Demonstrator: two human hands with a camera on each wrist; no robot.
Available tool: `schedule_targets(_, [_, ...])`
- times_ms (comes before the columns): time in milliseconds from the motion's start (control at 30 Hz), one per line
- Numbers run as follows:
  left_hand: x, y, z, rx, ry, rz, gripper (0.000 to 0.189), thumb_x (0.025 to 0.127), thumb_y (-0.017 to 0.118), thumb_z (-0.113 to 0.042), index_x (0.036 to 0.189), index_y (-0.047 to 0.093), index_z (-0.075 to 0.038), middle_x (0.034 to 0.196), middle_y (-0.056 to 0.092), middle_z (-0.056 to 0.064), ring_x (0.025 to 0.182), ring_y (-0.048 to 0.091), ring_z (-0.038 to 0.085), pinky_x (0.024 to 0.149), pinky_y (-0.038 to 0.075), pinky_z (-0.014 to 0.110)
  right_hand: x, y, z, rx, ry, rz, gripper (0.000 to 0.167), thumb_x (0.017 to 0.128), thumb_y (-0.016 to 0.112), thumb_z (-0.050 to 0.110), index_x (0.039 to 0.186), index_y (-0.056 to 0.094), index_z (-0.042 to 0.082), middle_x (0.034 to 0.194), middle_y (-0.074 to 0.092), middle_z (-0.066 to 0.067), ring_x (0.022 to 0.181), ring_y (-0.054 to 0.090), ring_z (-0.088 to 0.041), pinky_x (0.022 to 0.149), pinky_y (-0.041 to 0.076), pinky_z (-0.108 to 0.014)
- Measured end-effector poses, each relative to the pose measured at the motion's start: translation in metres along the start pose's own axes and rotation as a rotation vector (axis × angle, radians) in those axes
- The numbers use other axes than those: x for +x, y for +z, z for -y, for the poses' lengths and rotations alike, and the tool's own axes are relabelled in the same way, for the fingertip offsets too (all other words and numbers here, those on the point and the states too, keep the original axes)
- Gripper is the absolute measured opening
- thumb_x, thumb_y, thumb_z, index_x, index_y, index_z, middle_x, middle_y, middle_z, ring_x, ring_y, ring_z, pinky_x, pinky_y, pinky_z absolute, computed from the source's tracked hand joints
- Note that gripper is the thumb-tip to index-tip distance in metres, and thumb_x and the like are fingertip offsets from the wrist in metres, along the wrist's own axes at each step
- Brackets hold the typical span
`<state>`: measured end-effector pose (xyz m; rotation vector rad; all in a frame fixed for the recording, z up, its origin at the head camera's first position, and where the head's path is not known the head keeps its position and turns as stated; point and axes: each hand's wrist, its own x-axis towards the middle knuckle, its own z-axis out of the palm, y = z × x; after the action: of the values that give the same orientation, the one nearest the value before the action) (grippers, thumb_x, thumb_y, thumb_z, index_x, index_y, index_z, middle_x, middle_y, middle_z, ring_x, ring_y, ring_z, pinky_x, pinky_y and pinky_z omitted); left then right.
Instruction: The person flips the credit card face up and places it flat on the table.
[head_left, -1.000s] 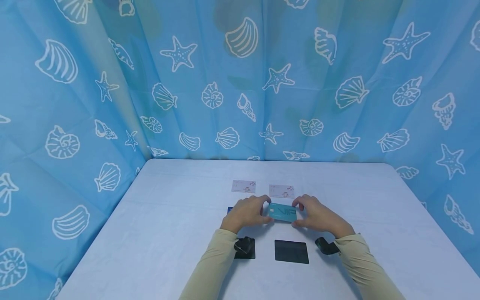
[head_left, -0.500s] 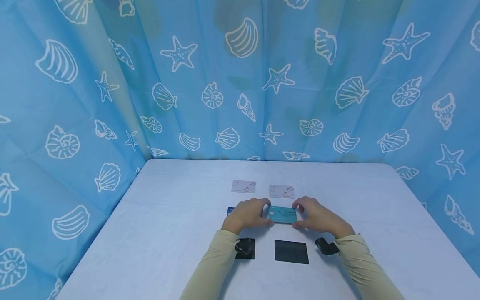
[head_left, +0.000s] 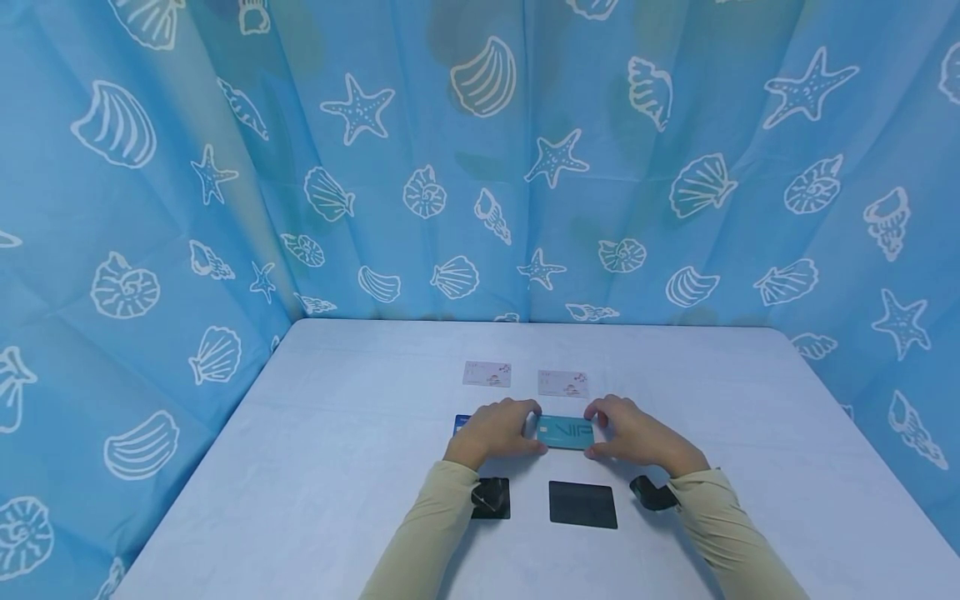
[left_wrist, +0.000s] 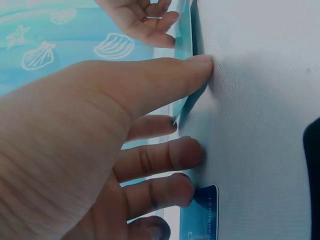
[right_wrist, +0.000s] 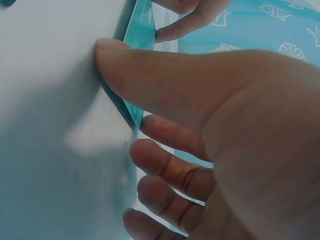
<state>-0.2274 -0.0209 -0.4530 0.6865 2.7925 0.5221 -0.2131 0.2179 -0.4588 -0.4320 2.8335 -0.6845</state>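
Table white, far corners rounded; blue shell-print curtain behind; hands pinching teal card at ends.

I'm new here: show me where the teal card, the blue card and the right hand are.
Teal card (head_left: 566, 432): head view, on the middle of its upper face.
Blue card (left_wrist: 201, 218): left wrist view, on the end that shows.
Right hand (head_left: 637, 429): head view, on the middle of the hand.
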Motion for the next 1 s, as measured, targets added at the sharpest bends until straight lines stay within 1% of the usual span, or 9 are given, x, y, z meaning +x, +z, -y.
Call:
schedule_targets(233, [0.0006,0.0018,0.0006,-0.002,-0.006,-0.003,0.057,0.088,0.081,-0.041,0.137,0.063,-0.018,0.096,0.067,-0.002,0.082,0.057,0.013,0.073,0.047,0.03,-0.001,0.0,0.0009,-0.001,0.013,0.006,0.059,0.078,0.092,0.027,0.125,0.064,0.005,0.103,0.059,-0.006,0.101,0.054,-0.022,0.088,0.052,-0.038])
schedule_targets(433, [0.0013,0.0037,0.0021,0.0,-0.01,-0.001,0.058,0.089,0.08,-0.043,0.138,0.062,-0.019,0.112,0.071,0.0,0.088,0.057,0.014,0.081,0.051,0.034,-0.0005,0.0004,0.001,0.003,0.015,0.007,0.059,0.078,0.092,0.026,0.125,0.064,0.005,0.103,0.059,-0.006,0.101,0.054,-0.022,0.089,0.052,-0.038])
schedule_targets(533, [0.0013,0.004,0.0023,0.001,-0.013,0.001,0.058,0.089,0.08,-0.043,0.139,0.062,-0.019,0.116,0.071,0.001,0.089,0.058,0.015,0.083,0.052,0.034,0.0001,0.0011,0.0009,0.005,0.017,0.006,0.058,0.078,0.091,0.026,0.125,0.064,0.005,0.103,0.059,-0.006,0.1,0.055,-0.022,0.088,0.053,-0.038])
schedule_targets(767, [0.0014,0.0042,0.0023,-0.002,-0.015,0.001,0.059,0.089,0.08,-0.043,0.139,0.062,-0.019,0.121,0.072,0.001,0.091,0.059,0.014,0.088,0.055,0.036,-0.0002,0.0026,0.0005,0.008,0.025,0.002,0.058,0.078,0.091,0.024,0.125,0.064,0.006,0.103,0.059,-0.005,0.1,0.055,-0.021,0.088,0.053,-0.037])
schedule_targets(1000, [0.0017,0.0051,0.0029,0.006,-0.005,-0.012,0.057,0.088,0.08,-0.043,0.138,0.063,-0.019,0.119,0.073,-0.001,0.09,0.059,0.014,0.087,0.055,0.036,-0.0005,0.0027,-0.0007,0.017,0.019,-0.008,0.057,0.078,0.091,0.023,0.124,0.064,0.006,0.103,0.059,-0.006,0.099,0.055,-0.021,0.087,0.054,-0.036])
